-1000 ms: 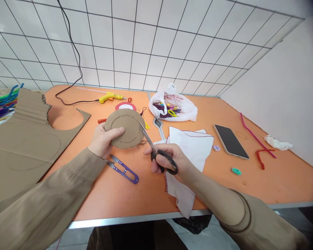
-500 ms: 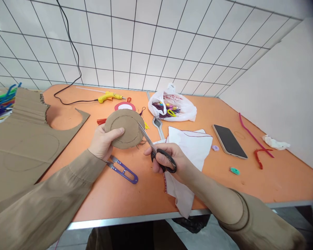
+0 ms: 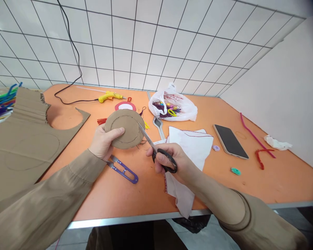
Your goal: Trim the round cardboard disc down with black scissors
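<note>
My left hand (image 3: 104, 140) grips a round cardboard disc (image 3: 126, 133) by its left side, thumb pressed on the face. A smaller circle is drawn on the disc. In my right hand (image 3: 172, 159) is a pair of scissors (image 3: 149, 140) with black handles, fingers through the loops. Its blades reach the disc's right part, tips on the drawn line; whether they pierce the card I cannot tell. Purple thread snips (image 3: 123, 171) lie below the disc. White cloth (image 3: 190, 146) with dark red stitched edging lies under and beside my right hand.
Cut cardboard sheet (image 3: 23, 139) covers the left side. A yellow glue gun (image 3: 111, 97) with a cord lies at the back, near a red-rimmed disc (image 3: 125, 106). A plastic bag (image 3: 185, 109) holds threads. To the right are a phone (image 3: 231, 141), pipe cleaners (image 3: 259, 159) and a green bobbin-like piece (image 3: 235, 171).
Almost nothing differs. The scissors and my right hand have shifted very slightly to the right, with the blades still at the disc; my left hand keeps its hold.
</note>
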### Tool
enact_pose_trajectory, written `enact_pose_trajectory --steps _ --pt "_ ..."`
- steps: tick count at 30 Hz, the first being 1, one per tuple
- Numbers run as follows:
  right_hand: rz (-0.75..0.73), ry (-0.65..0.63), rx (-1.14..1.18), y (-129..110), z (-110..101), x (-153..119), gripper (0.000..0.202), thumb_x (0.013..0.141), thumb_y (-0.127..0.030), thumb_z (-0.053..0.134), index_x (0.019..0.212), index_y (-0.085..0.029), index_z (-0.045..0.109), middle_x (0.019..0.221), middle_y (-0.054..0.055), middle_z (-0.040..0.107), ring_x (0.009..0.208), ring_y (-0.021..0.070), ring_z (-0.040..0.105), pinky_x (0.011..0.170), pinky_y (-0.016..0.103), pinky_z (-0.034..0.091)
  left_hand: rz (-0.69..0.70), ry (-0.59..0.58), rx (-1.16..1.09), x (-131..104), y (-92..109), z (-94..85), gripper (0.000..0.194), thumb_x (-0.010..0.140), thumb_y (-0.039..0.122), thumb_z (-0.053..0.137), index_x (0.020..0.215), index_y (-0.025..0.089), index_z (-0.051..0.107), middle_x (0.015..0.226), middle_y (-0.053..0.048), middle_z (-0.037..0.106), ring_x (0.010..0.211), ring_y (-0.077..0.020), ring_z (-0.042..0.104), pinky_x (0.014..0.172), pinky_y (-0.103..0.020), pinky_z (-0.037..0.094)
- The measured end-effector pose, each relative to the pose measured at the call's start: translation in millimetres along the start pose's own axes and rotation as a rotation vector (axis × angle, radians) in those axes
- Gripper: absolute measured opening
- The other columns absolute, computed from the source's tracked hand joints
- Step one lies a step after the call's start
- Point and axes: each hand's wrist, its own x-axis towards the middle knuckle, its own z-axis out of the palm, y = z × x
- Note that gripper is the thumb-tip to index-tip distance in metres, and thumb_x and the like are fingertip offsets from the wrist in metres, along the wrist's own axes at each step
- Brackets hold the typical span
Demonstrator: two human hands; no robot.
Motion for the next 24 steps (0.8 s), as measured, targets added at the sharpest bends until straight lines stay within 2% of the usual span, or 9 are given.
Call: enact_pose_trajectory --steps 6,9,12,16,24 --pt "-0.009 0.027 -0.025 -2.3 3.3 -0.5 0.035 0.068 -0.046 0.073 0.079 -0.013 0.065 0.047 -0.003 0.055 0.041 0.0089 0.045 0.043 0.022 0.03 -0.036 0.011 -0.037 -0.7 -0.8 2.2 0.027 0.052 0.022 0.083 0.078 0.018 0.076 0.084 -0.007 0.076 0.083 -0.0285 0.068 0.077 -0.041 0.057" --pt "-0.01 0.04 -0.042 -2.2 4.6 0.4 0.032 0.068 -0.043 0.073 0.079 -0.013 0.064 0.048 -0.005 0.051 0.042 0.0085 0.045 0.043 0.021 0.029 -0.054 0.013 -0.072 -0.4 -0.5 2.3 0.029 0.052 0.02 0.082 0.08 0.015 0.076 0.083 -0.006 0.076 0.082 -0.0267 0.069 0.074 -0.037 0.057" --pt "-0.006 0.011 -0.052 -1.5 4.2 1.3 0.036 0.068 -0.045 0.074 0.081 -0.014 0.063 0.051 -0.004 0.053 0.043 0.0093 0.048 0.044 0.022 0.033 -0.071 0.004 -0.11 1.5 -0.2 1.2 0.031 0.05 0.018 0.082 0.08 0.012 0.075 0.08 -0.007 0.075 0.076 -0.0232 0.068 0.068 -0.031 0.056" --pt "-0.071 -0.092 -0.017 -0.9 1.2 0.9 0.044 0.07 -0.055 0.073 0.084 -0.014 0.063 0.055 0.001 0.061 0.05 0.0125 0.052 0.049 0.024 0.039 -0.08 -0.017 -0.145 4.9 0.4 -1.9 0.031 0.052 0.017 0.081 0.082 0.01 0.076 0.08 -0.008 0.075 0.073 -0.0201 0.067 0.068 -0.029 0.055" --pt "-0.057 -0.128 0.025 -2.8 -1.0 -0.2 0.047 0.068 -0.058 0.074 0.082 -0.013 0.064 0.054 0.002 0.063 0.047 0.0126 0.049 0.048 0.025 0.037 -0.056 -0.039 -0.118 7.3 3.1 -5.8 0.027 0.055 0.015 0.079 0.082 0.012 0.076 0.082 -0.007 0.076 0.075 -0.0192 0.067 0.067 -0.027 0.055"
